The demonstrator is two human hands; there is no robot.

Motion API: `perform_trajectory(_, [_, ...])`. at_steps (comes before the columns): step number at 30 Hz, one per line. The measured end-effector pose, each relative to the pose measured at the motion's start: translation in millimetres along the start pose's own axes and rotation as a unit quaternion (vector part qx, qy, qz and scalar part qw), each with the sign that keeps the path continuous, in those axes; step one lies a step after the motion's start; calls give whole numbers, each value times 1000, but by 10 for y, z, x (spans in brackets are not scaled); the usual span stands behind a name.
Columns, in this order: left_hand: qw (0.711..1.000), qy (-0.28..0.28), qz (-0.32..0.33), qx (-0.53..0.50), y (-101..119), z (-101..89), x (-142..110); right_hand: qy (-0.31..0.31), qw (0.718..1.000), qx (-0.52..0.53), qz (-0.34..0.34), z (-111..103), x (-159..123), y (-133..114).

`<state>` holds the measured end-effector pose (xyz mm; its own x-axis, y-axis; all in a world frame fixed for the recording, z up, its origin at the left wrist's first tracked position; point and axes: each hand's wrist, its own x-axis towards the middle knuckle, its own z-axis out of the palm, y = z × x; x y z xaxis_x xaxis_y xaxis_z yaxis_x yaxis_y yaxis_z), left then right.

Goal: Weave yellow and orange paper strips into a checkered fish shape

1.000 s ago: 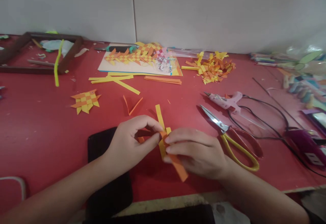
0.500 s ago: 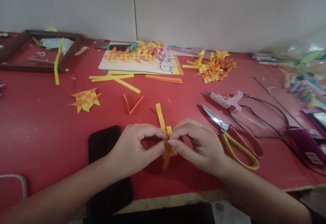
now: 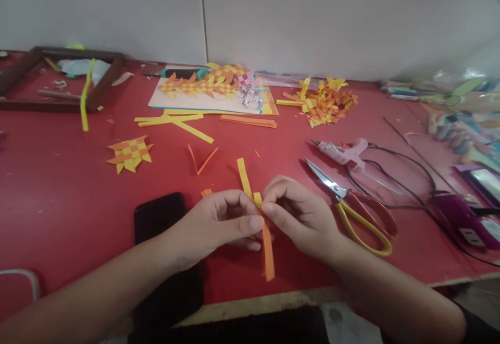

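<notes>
My left hand [image 3: 224,221] and my right hand [image 3: 299,211] meet over the front of the red table, both pinching paper strips. A yellow paper strip [image 3: 244,176] sticks up beyond the fingers, and an orange paper strip [image 3: 267,255] hangs down toward me. Where the strips cross is mostly hidden by my fingers. A folded orange strip [image 3: 202,161] stands in a V shape just beyond. To the left lies a woven yellow and orange paper fish [image 3: 130,154]. Scissors [image 3: 344,198] with red and yellow handles lie right of my right hand.
A black phone [image 3: 160,213] lies under my left forearm. Behind the scissors are a pink glue gun [image 3: 346,152] and its black cord. Farther back are loose yellow strips [image 3: 175,121], orange strips [image 3: 248,121], a card [image 3: 187,103] with woven pieces, a heap of scraps [image 3: 328,103] and a brown frame [image 3: 42,105].
The orange strip now hangs longer and farther right below my fingers. My left thumb has shifted over the strips, and its fingers have spread beneath. The view has turned slightly right.
</notes>
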<state>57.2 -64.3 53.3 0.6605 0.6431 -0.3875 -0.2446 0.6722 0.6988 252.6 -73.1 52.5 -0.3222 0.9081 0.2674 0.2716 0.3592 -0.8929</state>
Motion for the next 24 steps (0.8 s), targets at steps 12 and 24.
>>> perform_trajectory(12, [1000, 13, -15, -23, -28, -26, 20, 28, 992, -78, -100, 11, 4, -8])
perform_trajectory(24, [992, 98, 27, -71, 80, -96, 25, 61, 878, -473, 41, -1556, 120, 372])
